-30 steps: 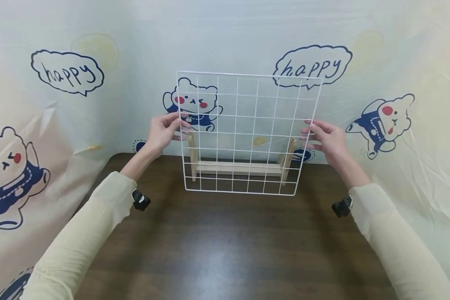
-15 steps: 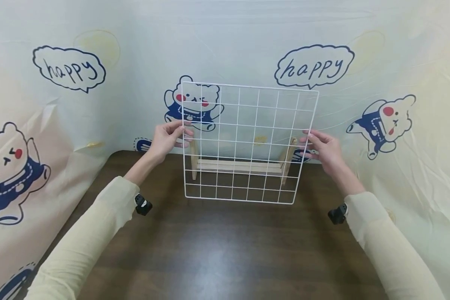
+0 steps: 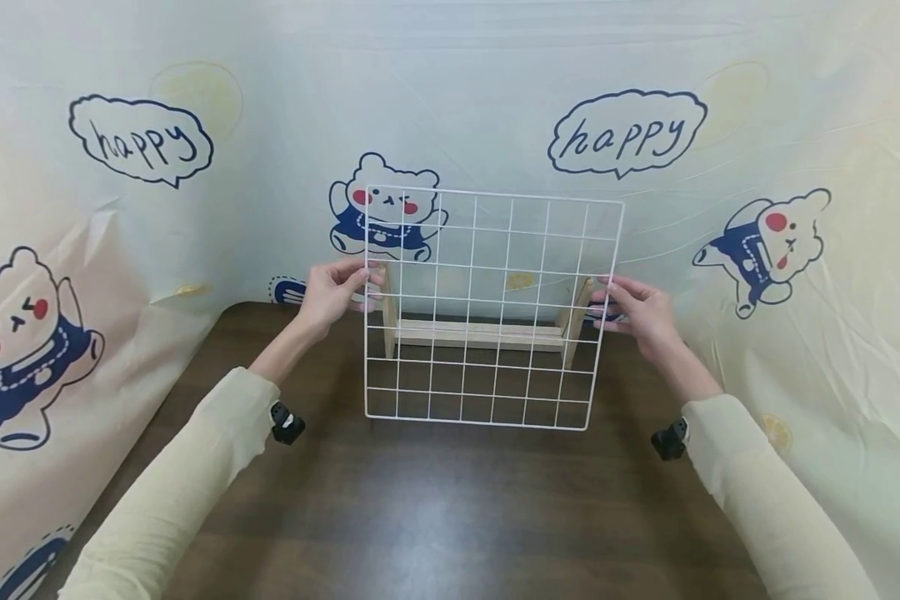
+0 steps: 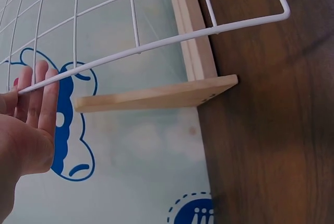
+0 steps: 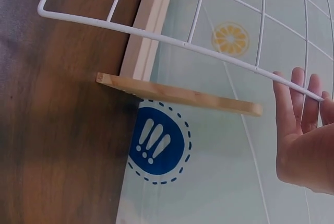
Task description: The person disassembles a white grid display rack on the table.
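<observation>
A white wire grid panel (image 3: 476,313) is held upright in the middle of the head view, its lower edge close over the table. My left hand (image 3: 333,292) pinches its left side bar between thumb and fingers. On the opposite side bar, my right hand (image 3: 641,312) has the same pinch. Behind the panel a wooden stand (image 3: 480,335) shows through the mesh, with two upright side pieces joined by a crossbar. Each wrist view shows one side piece, the left one (image 4: 156,94) and the right one (image 5: 182,92), beyond the panel's edge.
The dark wooden table (image 3: 435,517) stretches toward me from the stand. A printed cloth (image 3: 487,75) with bears and "happy" bubbles hangs behind and at both sides. Small black cameras (image 3: 287,423) are worn on both wrists.
Both hands have lowered the grid panel, and it now stands lower in the head view, in front of the wooden stand. Their grip on its sides stays the same.
</observation>
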A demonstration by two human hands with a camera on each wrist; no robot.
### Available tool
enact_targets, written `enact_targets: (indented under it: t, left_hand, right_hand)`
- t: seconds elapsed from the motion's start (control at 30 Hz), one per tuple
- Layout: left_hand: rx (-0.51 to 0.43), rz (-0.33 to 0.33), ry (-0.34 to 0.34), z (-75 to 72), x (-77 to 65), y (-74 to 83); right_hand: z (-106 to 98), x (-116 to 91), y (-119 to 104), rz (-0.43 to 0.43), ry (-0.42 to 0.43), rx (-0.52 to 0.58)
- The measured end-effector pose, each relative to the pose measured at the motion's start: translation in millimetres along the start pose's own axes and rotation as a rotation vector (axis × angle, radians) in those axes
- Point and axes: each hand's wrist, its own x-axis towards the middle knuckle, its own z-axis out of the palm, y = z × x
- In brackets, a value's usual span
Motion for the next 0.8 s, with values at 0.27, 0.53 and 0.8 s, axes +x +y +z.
enact_targets:
  t: [0.27, 0.53, 0.8]
  left_hand:
    - [-0.024, -0.032, -0.002, 2.8, -10.6, -12.6]
    - [-0.055, -0.079, -0.019, 6.0, -18.9, -27.3]
    - [-0.063, -0.104, -0.042, 6.7, -28.9, -30.9]
  right_hand:
    - [0, -6, 8, 0.008, 0.032, -0.055]
    - [-3, -10, 19, 0.067, 0.044, -0.142]
    - [0, -17, 29, 0.093, 0.072, -0.133]
